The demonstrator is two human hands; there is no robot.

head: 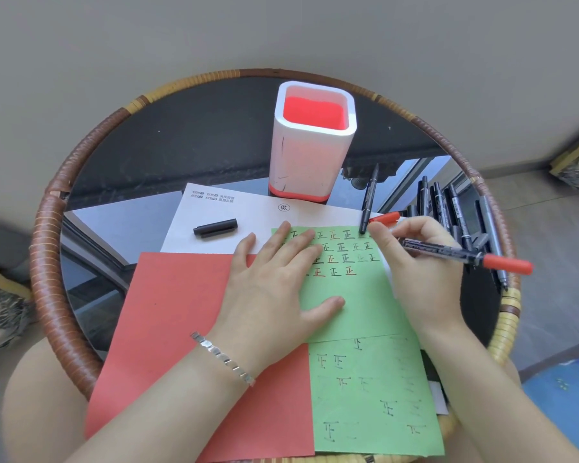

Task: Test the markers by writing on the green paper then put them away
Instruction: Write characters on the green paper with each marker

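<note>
Gripping a marker (462,253) in the right hand (422,262), long axis toward three o'clock; holder (310,155) at eleven o'clock, left hand (274,282) flat on green paper (358,309).

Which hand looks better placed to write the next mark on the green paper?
The right hand: it already grips the marker by the green paper's top rows. The left hand lies flat, holding the sheet down.
</note>
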